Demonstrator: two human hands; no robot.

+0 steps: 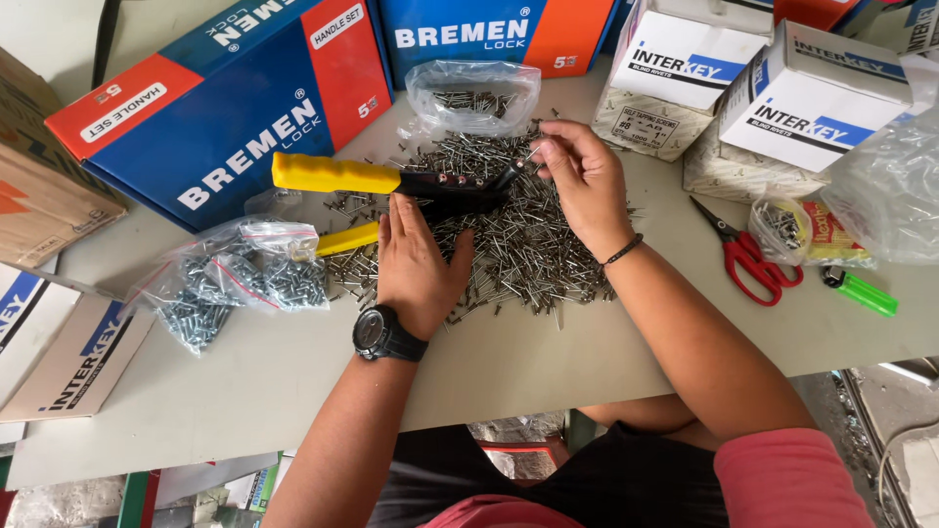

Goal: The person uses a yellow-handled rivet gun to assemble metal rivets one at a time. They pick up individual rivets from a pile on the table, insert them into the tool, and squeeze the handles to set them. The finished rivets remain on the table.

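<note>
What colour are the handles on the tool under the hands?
Yellow handles on a black riveter, clearest in the head view.

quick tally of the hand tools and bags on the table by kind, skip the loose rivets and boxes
Riveter, yellow handles, under the left hand, right hand at its nose: 1
Red scissors: 1
Green lighter: 1
Clear bags of fasteners: 3
Total: 6
</note>
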